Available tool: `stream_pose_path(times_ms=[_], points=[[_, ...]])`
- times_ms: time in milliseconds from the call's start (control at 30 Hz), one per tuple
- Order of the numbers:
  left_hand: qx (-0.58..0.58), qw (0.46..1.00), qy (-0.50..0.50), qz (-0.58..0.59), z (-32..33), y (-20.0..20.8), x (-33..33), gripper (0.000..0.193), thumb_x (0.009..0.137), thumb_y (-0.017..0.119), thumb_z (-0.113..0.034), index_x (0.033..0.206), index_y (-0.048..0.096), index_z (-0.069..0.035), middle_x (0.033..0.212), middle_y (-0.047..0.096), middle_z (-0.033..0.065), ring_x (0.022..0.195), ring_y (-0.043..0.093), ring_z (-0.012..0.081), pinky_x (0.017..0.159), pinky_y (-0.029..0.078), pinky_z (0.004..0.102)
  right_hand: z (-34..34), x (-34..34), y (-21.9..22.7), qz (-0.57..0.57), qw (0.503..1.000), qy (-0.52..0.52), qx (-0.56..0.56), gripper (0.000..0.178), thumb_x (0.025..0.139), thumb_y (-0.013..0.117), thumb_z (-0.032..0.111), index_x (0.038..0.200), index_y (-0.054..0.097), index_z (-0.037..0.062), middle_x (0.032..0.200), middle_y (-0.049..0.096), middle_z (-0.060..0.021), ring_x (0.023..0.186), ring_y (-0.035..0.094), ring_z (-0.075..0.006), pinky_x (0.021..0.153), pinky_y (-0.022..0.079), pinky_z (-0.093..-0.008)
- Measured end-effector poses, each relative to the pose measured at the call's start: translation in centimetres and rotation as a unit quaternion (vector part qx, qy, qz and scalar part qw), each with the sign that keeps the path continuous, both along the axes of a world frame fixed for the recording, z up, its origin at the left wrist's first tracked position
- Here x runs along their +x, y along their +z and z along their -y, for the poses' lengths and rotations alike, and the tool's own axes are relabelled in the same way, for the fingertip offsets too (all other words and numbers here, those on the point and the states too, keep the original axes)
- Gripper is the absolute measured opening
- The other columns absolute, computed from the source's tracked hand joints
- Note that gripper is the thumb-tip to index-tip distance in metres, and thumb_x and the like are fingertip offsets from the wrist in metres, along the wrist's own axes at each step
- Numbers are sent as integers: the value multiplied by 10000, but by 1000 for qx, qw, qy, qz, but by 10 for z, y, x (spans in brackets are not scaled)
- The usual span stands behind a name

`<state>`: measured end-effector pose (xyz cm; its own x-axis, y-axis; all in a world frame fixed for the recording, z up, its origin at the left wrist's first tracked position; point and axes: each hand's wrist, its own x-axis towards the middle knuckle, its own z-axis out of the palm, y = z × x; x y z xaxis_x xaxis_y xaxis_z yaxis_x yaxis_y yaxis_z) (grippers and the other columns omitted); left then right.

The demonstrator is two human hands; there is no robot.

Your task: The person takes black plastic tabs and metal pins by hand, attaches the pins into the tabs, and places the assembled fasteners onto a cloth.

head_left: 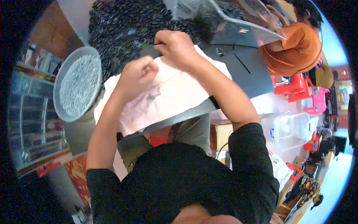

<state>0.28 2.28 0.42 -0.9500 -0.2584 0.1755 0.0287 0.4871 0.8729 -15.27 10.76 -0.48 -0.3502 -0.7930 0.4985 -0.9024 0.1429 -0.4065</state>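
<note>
Dark counter [250, 84] in a busy room: loose parts and cloth

Black pieces [126, 41]: one broad heap, far side of the counter, viewed from my remote post.

Cloth [179, 100]: one, pale, spread between heap and near edge; a small grey patch [152, 97] on it.

Hands: two, bare. Left hand [140, 76] over the cloth, fingers curled. Right hand [177, 46] where cloth meets heap, fingers bent inward. Both blurred; I cannot tell whether either grasps anything.

Bowl [86, 51]: one, translucent, holding silvery pieces [80, 86], at the counter's left side.

Stick [243, 63]: one, black, thin, lying right of the cloth.

Risks, by my judgement: a leftward sweep of the left hand could knock the bowl and spill it; a tug on the cloth could drag nearby pieces along; a loose pinch could drop something so small.

Markings: red and dark printing on a white bag [280, 168], lower right, which I leave uncopied. I can make out no other label.
</note>
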Motion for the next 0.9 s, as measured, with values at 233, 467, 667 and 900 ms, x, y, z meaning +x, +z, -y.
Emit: stream_pose_path(times_ms=[233,467,667,900], points=[[-2,999,-16,31,0,6,2,83,690,605,-32,708,528,-60,611,436,-68,547,373,18,483,311,189,-14,-5,15,-29,994,24,-99,126,647,649,47,763,600,37,721,561,-102,644,565,-274,567,451,-338],[-3,999,-32,32,3,2,1,59,734,535,-19,699,489,-11,587,471,-11,521,401,53,476,344,214,-13,9,14,64,992,71,-84,97,682,638,40,755,583,7,704,546,-111,599,552,-246,536,432,-311],[-18,999,-23,25,1,9,3,69,722,557,-28,705,491,-16,581,453,-8,530,398,64,488,345,221,-13,7,15,138,985,93,-39,95,676,611,102,742,601,35,721,598,-143,689,584,-318,621,463,-391],[-7,1000,-23,15,3,9,2,83,673,572,6,724,525,-40,619,450,-51,559,387,18,495,325,177,-19,2,21,233,957,161,59,119,721,584,-4,839,587,-14,691,590,-52,651,524,-87,583,425,-235]])
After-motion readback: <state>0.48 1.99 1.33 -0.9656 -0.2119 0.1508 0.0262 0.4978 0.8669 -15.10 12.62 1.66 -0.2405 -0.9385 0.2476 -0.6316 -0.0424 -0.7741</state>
